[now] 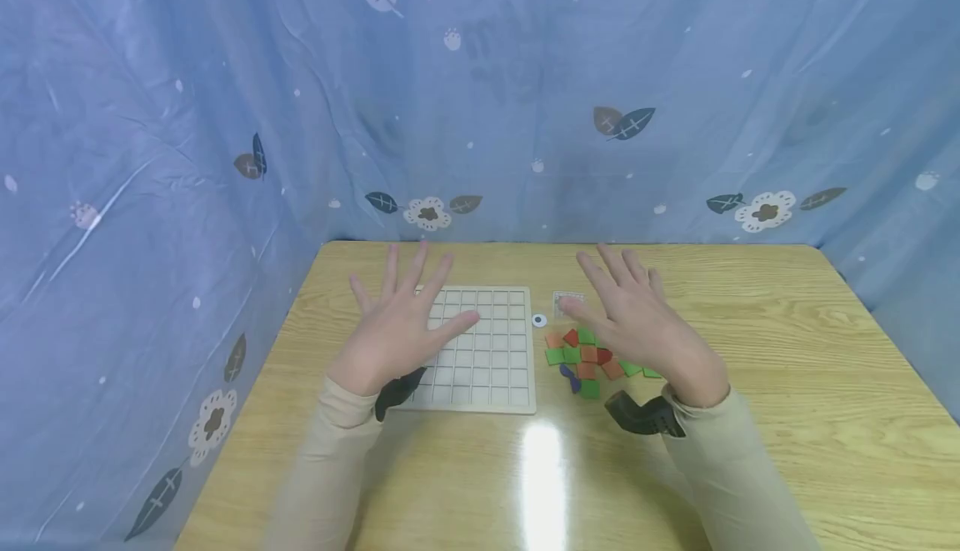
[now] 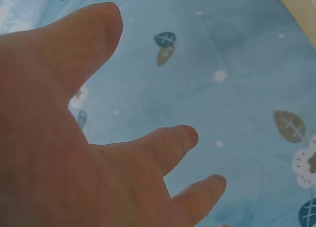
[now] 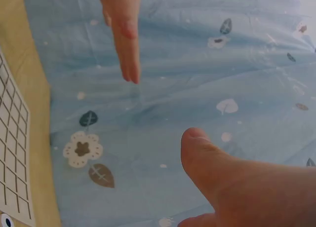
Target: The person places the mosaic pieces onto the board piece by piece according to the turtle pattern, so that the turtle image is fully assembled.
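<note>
My left hand (image 1: 397, 330) is held over the left part of a pale square grid board (image 1: 498, 359), fingers spread and straight, holding nothing. Over the loose pieces to the right of the board, my right hand (image 1: 641, 326) is likewise spread and partly covers them. Those pieces are green tiles (image 1: 590, 388), orange tiles (image 1: 587, 371), red pieces (image 1: 572, 338) and a purple bow-like piece (image 1: 570, 378). A round white disc with a dark centre (image 1: 539, 320) lies beside the board's right edge. In the right wrist view the left hand (image 3: 123, 34) hangs opposite my right thumb (image 3: 197, 153).
A small white printed card (image 1: 568, 294) lies behind the tiles, partly hidden by the right thumb. Everything sits on a wooden table (image 1: 810, 351). A blue patterned curtain (image 1: 525, 117) rises at its back and sides. Black bands (image 1: 645, 414) show at the wrists.
</note>
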The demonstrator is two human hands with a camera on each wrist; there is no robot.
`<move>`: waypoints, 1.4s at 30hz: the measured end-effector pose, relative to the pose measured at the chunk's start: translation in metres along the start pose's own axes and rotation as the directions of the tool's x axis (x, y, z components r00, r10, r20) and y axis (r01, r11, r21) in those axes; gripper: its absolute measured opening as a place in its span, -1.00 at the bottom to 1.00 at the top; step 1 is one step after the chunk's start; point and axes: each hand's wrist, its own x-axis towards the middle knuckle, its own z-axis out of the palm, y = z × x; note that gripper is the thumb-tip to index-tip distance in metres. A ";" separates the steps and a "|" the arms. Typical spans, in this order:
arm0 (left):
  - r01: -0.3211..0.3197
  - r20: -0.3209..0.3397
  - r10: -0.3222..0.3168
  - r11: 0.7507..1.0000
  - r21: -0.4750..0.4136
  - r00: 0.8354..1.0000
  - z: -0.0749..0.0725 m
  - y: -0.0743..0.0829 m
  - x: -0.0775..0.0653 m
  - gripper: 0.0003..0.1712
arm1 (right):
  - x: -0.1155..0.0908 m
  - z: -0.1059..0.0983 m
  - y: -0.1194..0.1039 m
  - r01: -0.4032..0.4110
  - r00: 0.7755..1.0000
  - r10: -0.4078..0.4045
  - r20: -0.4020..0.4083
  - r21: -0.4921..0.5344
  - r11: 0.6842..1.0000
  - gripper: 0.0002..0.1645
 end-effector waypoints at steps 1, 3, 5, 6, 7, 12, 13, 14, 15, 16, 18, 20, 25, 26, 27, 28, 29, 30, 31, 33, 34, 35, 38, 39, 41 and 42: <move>-0.001 0.004 0.001 1.000 0.002 1.000 0.001 -0.002 0.000 0.09 | 0.001 0.001 0.000 0.011 1.000 -0.011 -0.002 -0.001 1.000 0.00; -0.007 0.010 0.007 1.000 0.006 1.000 0.003 -0.007 -0.001 0.10 | 0.003 0.002 0.000 0.028 1.000 -0.028 -0.003 0.004 1.000 -0.01; -0.010 0.015 0.010 1.000 0.012 1.000 0.006 -0.013 -0.001 0.11 | 0.005 0.004 0.001 0.042 0.999 -0.042 -0.005 0.011 0.999 -0.01; -0.015 0.016 0.015 1.000 0.014 1.000 0.008 -0.017 -0.001 0.11 | 0.007 0.005 0.001 0.050 0.999 -0.050 -0.008 0.012 0.999 -0.02; -0.013 0.019 0.013 1.000 0.012 1.000 0.010 -0.020 -0.002 0.12 | 0.008 0.006 0.001 0.056 0.998 -0.056 -0.011 0.017 0.998 -0.02; -0.006 0.039 0.006 1.000 0.013 0.999 0.027 -0.042 -0.005 0.10 | 0.015 0.012 0.005 0.071 0.997 -0.070 -0.019 0.047 0.996 -0.04; -0.004 0.043 0.003 1.000 0.009 0.999 0.032 -0.046 -0.005 0.10 | 0.016 0.013 0.006 0.072 0.997 -0.070 -0.021 0.057 0.996 -0.04; -0.005 0.045 0.004 1.000 0.007 0.999 0.036 -0.050 -0.006 0.10 | 0.018 0.014 0.007 0.073 0.997 -0.071 -0.024 0.064 0.995 -0.04; -0.009 0.043 0.009 1.000 0.004 0.999 0.039 -0.054 -0.007 0.10 | 0.019 0.016 0.008 0.074 0.997 -0.072 -0.028 0.072 0.995 -0.04; -0.010 0.044 0.010 1.000 0.000 0.999 0.043 -0.058 -0.008 0.10 | 0.021 0.017 0.009 0.075 0.997 -0.073 -0.033 0.078 0.994 -0.04; -0.013 0.044 0.013 1.000 0.002 0.999 0.049 -0.064 -0.010 0.12 | 0.024 0.020 0.011 0.084 0.996 -0.080 -0.045 0.082 0.993 -0.04; -0.022 0.036 0.022 1.000 0.004 0.999 0.054 -0.068 -0.012 0.13 | 0.027 0.023 0.012 0.084 0.996 -0.080 -0.049 0.080 0.993 -0.05; -0.032 0.010 0.032 0.999 -0.005 0.999 0.064 -0.076 -0.015 0.13 | 0.034 0.031 0.015 0.079 0.996 -0.075 -0.043 0.088 0.993 -0.11; -0.031 0.008 0.031 0.999 -0.010 0.999 0.065 -0.077 -0.015 0.12 | 0.035 0.032 0.016 0.079 0.996 -0.075 -0.044 0.090 0.993 -0.12; -0.026 0.010 0.026 1.000 -0.014 1.000 0.067 -0.079 -0.015 0.12 | 0.036 0.033 0.017 0.078 0.996 -0.074 -0.046 0.089 0.993 -0.13; -0.022 0.012 0.022 1.000 -0.018 1.000 0.069 -0.080 -0.015 0.12 | 0.037 0.035 0.018 0.080 0.996 -0.076 -0.049 0.085 0.993 -0.14; -0.018 0.017 0.018 1.000 -0.022 1.000 0.072 -0.082 -0.015 0.13 | 0.038 0.036 0.019 0.084 0.995 -0.079 -0.054 0.083 0.993 -0.16; -0.015 0.024 0.016 1.000 -0.024 1.000 0.074 -0.084 -0.015 0.13 | 0.039 0.038 0.020 0.088 0.995 -0.083 -0.059 0.080 0.993 -0.17; -0.013 0.031 0.014 1.000 -0.022 0.999 0.077 -0.086 -0.015 0.14 | 0.040 0.039 0.021 0.093 0.994 -0.088 -0.066 0.078 0.993 -0.18; -0.009 0.046 0.010 1.000 -0.014 0.999 0.082 -0.090 -0.016 0.16 | 0.042 0.043 0.023 0.108 0.991 -0.102 -0.083 0.077 0.991 -0.21; -0.012 0.050 0.012 1.000 -0.010 0.999 0.084 -0.092 -0.017 0.17 | 0.043 0.045 0.023 0.118 0.990 -0.111 -0.092 0.077 0.990 -0.23; -0.013 0.056 0.013 1.000 -0.004 0.998 0.086 -0.094 -0.018 0.17 | 0.044 0.047 0.024 0.125 0.988 -0.117 -0.097 0.078 0.989 -0.25; -0.014 0.063 0.014 1.000 0.010 0.998 0.090 -0.098 -0.021 0.20 | 0.048 0.054 0.025 0.149 0.984 -0.141 -0.110 0.072 0.986 -0.30; -0.013 0.067 0.013 1.000 0.004 0.998 0.091 -0.099 -0.022 0.22 | 0.049 0.056 0.025 0.150 0.984 -0.142 -0.109 0.070 0.986 -0.32; -0.009 0.078 0.009 1.000 -0.005 0.997 0.093 -0.101 -0.023 0.25 | 0.051 0.061 0.025 0.147 0.986 -0.139 -0.096 0.074 0.986 -0.31; -0.007 0.084 0.008 1.000 -0.014 0.996 0.094 -0.101 -0.024 0.26 | 0.052 0.064 0.026 0.148 0.986 -0.141 -0.090 0.072 0.986 -0.31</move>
